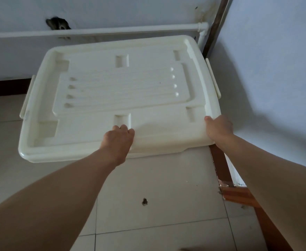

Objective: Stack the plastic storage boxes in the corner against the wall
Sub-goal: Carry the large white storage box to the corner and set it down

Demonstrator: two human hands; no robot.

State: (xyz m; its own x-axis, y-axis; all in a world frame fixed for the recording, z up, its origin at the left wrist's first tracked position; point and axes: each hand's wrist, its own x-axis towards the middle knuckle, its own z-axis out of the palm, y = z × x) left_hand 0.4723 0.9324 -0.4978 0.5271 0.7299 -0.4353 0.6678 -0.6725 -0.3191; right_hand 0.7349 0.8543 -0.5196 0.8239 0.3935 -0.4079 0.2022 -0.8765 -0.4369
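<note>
A large cream plastic storage box (119,87) with its ribbed lid on stands in the corner of the room, seen from above. Its far side is close to the back wall and its right side is near the right wall. Side latches stick out at the left and right ends. My left hand (117,140) rests on the lid's near edge at the middle, fingers curled over the rim. My right hand (218,128) grips the near right corner of the lid. What lies under the box is hidden.
A white pipe (94,31) runs along the back wall above the box, and a vertical metal pipe (215,28) stands in the corner. A hole (58,23) marks the back wall. Brown skirting (239,194) lines the right wall. The pale tiled floor (159,196) has a small chip.
</note>
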